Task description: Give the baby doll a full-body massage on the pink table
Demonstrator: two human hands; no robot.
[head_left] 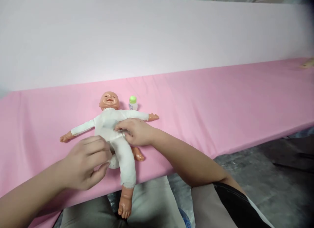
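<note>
A baby doll in a white one-piece suit lies on its back on the pink table cover, arms spread, one leg hanging over the front edge. My right hand rests on the doll's belly and pinches the white cloth at its waist. My left hand is at the doll's hip, fingers curled, thumb and fingers closed on a bit of white cloth by the other leg. A small white bottle with a green cap stands just right of the doll's head.
A pale wall or panel rises behind the table. Grey floor lies to the right of my knees. At the far right edge of the table another person's hand shows.
</note>
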